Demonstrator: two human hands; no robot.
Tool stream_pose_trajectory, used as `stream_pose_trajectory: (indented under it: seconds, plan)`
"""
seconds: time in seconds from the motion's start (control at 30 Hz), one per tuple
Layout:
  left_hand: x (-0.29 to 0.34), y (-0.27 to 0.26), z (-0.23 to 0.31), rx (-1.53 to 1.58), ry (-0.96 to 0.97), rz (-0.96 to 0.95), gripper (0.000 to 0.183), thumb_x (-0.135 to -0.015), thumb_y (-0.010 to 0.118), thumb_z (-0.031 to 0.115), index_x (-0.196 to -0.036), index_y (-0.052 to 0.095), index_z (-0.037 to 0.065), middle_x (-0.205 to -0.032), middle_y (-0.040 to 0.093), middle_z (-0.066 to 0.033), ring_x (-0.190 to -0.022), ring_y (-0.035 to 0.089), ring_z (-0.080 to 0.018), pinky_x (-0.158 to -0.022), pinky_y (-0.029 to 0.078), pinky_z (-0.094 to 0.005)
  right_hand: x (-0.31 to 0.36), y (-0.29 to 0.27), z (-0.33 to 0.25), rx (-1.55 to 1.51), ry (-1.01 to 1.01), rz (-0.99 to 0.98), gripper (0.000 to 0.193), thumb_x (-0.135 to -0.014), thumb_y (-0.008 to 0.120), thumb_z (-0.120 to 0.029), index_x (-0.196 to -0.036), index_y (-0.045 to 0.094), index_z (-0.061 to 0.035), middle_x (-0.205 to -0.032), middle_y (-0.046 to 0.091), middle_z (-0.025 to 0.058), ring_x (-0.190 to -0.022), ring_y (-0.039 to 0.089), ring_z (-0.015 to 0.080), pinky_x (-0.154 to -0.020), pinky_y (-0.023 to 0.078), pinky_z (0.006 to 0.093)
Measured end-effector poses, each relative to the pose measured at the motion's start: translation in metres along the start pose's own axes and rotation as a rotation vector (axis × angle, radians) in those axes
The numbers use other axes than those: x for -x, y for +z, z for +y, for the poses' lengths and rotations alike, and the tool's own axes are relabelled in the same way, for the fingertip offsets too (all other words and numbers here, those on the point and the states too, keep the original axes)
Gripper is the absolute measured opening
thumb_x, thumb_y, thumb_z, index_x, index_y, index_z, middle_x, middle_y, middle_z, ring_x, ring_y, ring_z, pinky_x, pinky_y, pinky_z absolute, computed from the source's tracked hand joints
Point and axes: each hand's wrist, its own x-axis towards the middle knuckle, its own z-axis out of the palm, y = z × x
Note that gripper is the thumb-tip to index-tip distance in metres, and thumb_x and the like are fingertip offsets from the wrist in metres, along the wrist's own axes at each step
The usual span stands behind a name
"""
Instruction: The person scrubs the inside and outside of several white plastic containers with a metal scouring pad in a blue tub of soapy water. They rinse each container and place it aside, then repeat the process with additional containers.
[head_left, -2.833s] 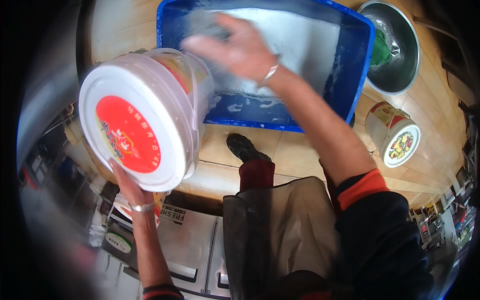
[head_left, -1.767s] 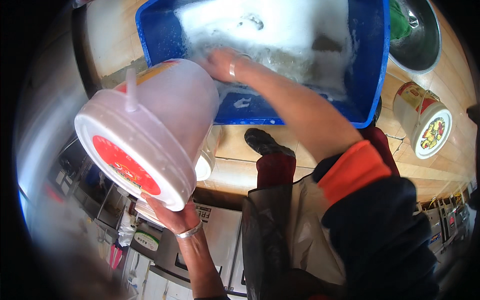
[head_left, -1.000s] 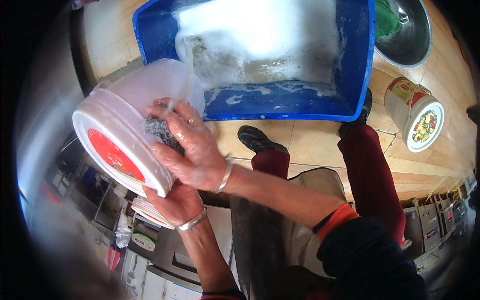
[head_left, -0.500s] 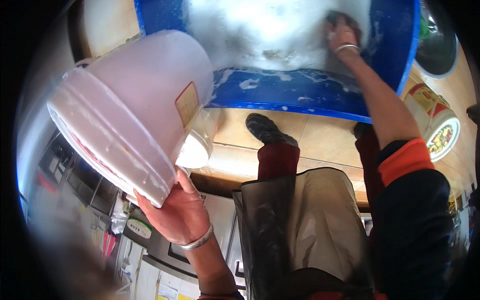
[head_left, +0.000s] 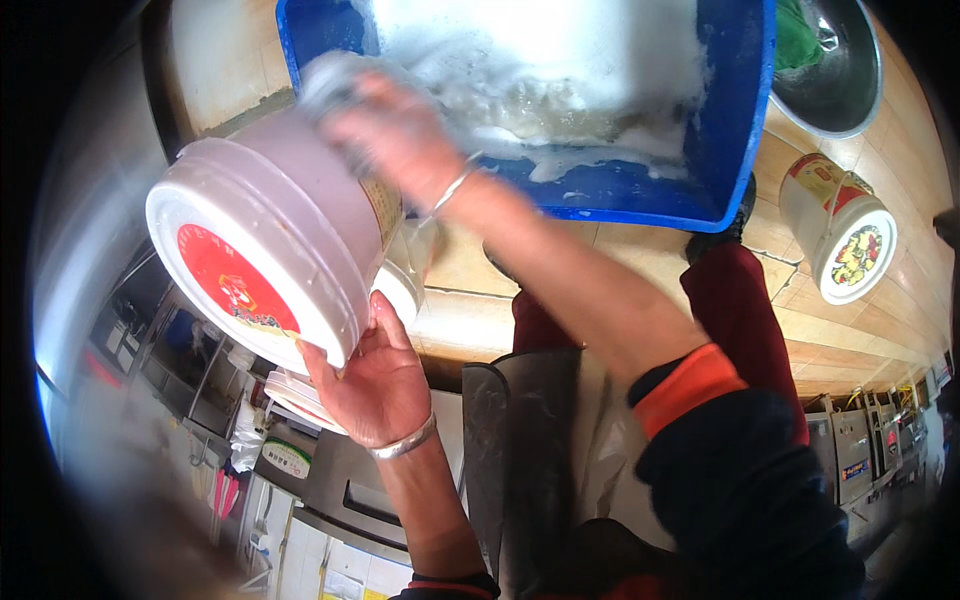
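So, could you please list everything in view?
Large bucket: one, white, left
Pad: one, grey, blurred, at large bucket
Tub: one, blue, sudsy, top
Basin: one, silver, upper right
Cloth: one, green, in basin
Small bucket: one, white, right
Partly hidden containers: two, white, behind large bucket
Floor tiles: several, tan, beneath
Cabinet: one, silver, lower centre
Apron: one, dark, lower centre
Trousers: one, maroon, centre
Shoes: two, black, centre
Bracelets: two, silver, wrists
Left grip: one, ungloved, large bucket's lid
Right grip: one, ungloved, at pad
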Motion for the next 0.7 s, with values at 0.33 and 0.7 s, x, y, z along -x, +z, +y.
stream_pose_trajectory:
  seconds: [0.33, 0.7]
  plan:
    - [-0.006, 0.003, -0.005, -0.005, 0.034, -0.008, 0.047, -0.094, 0.061, 0.026, -0.126, 0.049, -0.006, -0.121, 0.055, -0.0202, -0.108, 0.055, -0.0322, -0.101, 0.048, -0.0469, 0.063, -0.010, 0.076, 1.073, -0.250, 0.326, 0.024, -0.083, 0.057, -0.009, -0.107, 0.060, -0.0083, -0.117, 0.059, 0.0129, -0.114, 0.050, 0.0363, -0.099, 0.039, 0.0470]
    - [-0.014, -0.014, 0.001, 0.066, -0.001, -0.146, 0.043, -0.100, 0.049, 0.027, -0.133, 0.049, 0.000, -0.130, 0.056, -0.0186, -0.117, 0.056, -0.0319, -0.105, 0.046, -0.0474, 0.025, -0.332, 0.040, 2.473, 0.260, 0.283, 0.054, -0.090, 0.054, -0.045, -0.118, 0.060, 0.0012, -0.114, 0.063, 0.0228, -0.107, 0.061, 0.0349, -0.092, 0.049, 0.0441]
